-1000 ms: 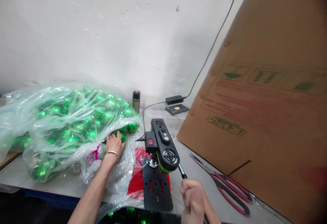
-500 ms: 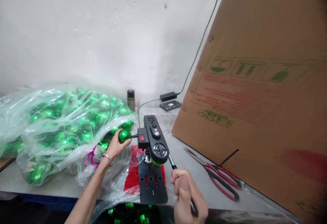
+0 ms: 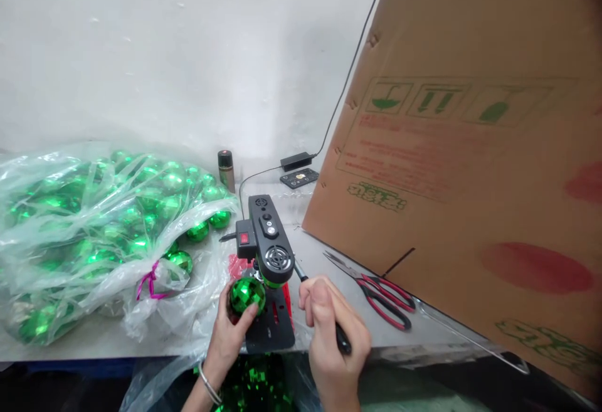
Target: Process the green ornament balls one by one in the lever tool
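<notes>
My left hand [image 3: 231,332] grips a shiny green ball [image 3: 247,295] and holds it on the black base plate [image 3: 275,330], under the head of a small black machine [image 3: 264,239] with a red switch. My right hand [image 3: 332,330] is closed round the machine's black lever handle [image 3: 339,338], just right of the plate. A large clear plastic bag [image 3: 89,230] full of green balls lies to the left of my left hand.
A big brown cardboard sheet [image 3: 470,167] leans along the right side. Red-handled scissors [image 3: 380,293] lie on the table before it. A small spray can [image 3: 226,170], a black power adapter [image 3: 296,161] and a flat black device [image 3: 299,177] sit by the white wall.
My left hand took a green ball out of the bag and brought it down under the machine head. My right hand stayed on the lever. The view tilted downward.
</notes>
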Demonstrator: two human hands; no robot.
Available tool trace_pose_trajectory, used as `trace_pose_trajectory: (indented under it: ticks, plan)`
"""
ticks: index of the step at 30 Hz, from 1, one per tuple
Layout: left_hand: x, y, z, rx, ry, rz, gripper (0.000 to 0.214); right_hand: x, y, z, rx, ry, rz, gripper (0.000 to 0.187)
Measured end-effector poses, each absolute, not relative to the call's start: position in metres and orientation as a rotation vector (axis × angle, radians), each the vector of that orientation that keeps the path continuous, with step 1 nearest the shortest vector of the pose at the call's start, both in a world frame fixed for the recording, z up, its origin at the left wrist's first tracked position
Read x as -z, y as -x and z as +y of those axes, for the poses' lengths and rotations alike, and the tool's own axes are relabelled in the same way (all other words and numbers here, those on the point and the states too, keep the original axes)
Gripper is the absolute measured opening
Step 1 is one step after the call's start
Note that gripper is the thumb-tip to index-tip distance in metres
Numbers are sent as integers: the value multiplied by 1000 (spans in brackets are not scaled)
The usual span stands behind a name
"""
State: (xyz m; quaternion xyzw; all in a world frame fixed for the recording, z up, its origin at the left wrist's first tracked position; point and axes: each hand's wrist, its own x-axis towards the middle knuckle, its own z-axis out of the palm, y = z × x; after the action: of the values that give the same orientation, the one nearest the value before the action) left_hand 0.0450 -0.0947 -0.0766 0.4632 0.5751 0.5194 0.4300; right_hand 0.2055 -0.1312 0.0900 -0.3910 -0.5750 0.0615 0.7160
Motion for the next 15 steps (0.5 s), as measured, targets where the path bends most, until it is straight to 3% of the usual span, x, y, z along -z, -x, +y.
trace_pose_trajectory:
  ticks: [15]
  plan:
    - [102, -72, -100, -1272, -1611, 1468, 82, -81, -208, -136, -139, 868, -1311, 38]
